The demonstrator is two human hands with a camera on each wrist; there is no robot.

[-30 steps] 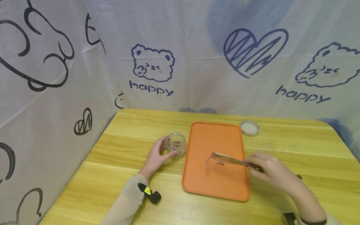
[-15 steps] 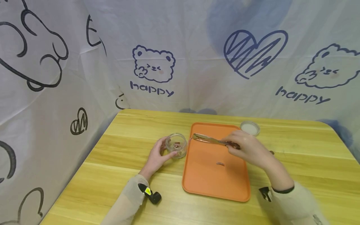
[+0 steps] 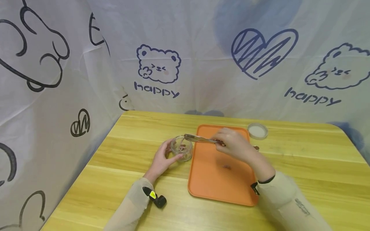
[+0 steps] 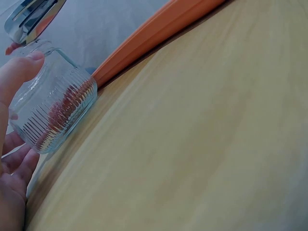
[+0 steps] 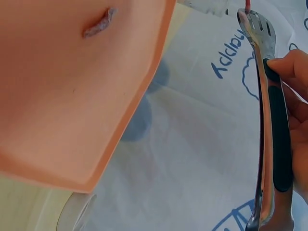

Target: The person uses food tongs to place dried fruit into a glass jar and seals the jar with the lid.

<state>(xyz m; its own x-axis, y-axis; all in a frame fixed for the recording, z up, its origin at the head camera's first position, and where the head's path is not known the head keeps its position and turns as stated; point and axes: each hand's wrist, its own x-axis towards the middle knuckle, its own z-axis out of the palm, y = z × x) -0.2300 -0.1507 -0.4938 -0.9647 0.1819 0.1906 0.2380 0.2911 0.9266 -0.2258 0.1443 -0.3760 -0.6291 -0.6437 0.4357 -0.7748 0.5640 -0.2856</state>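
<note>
Over the glass jar (image 4: 57,103), tongs (image 3: 198,138) clamped in my right hand (image 3: 234,144) hold a thin strip (image 5: 248,6); my left hand (image 3: 162,160) clasps the jar beside the orange tray (image 3: 216,186).

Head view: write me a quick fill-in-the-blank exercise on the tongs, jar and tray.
The tongs are gripped by the person's ____ hand.
In the head view, the jar is to the ____ of the tray.
The tray is coloured ____.

Missing words: right; left; orange.
</note>
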